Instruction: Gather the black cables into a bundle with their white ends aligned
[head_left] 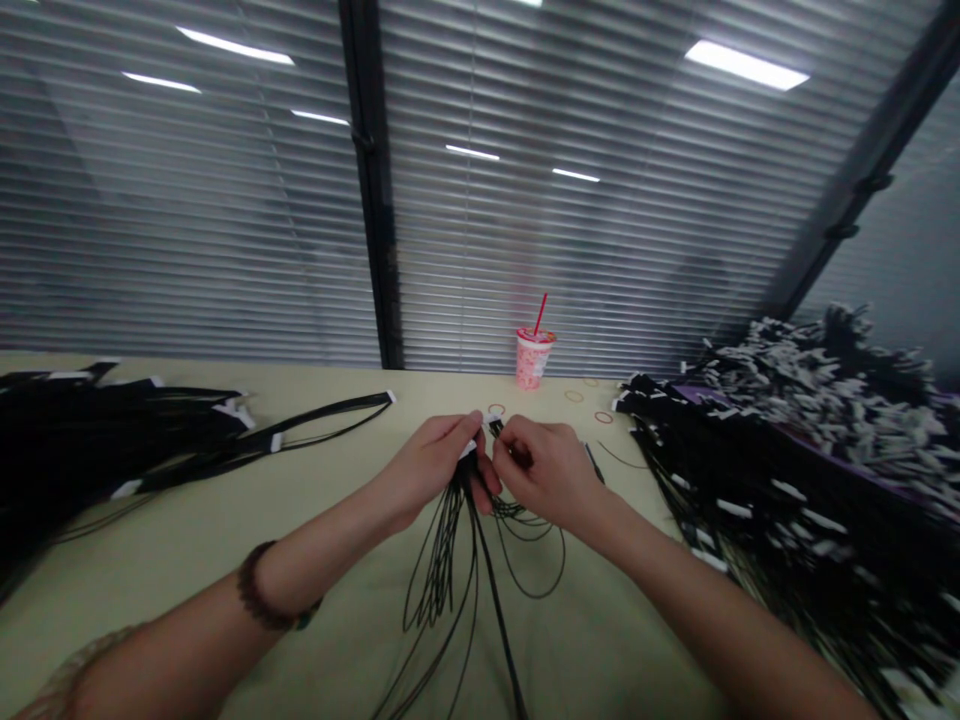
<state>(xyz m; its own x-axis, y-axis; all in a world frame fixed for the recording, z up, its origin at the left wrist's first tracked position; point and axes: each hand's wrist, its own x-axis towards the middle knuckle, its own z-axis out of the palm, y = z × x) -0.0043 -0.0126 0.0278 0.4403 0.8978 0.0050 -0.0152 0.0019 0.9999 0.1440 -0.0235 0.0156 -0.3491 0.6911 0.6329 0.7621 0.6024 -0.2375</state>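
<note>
A heap of black cables (112, 430) lay at left on the table (187, 580). The left hand (431, 465) pinched a thin cable bundle (493, 597) at its white ends, fingers pressed together; the right hand (544, 475) pinched the bundle's black wires just beside. Another heap (757, 480) lay at right.

smooth black plastic cables (496, 600), matt pale tabletop (600, 640), glossy paper cup (532, 365)

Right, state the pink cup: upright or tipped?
Upright: the pink patterned drink cup sits base-down on the pale yellow table.
</note>
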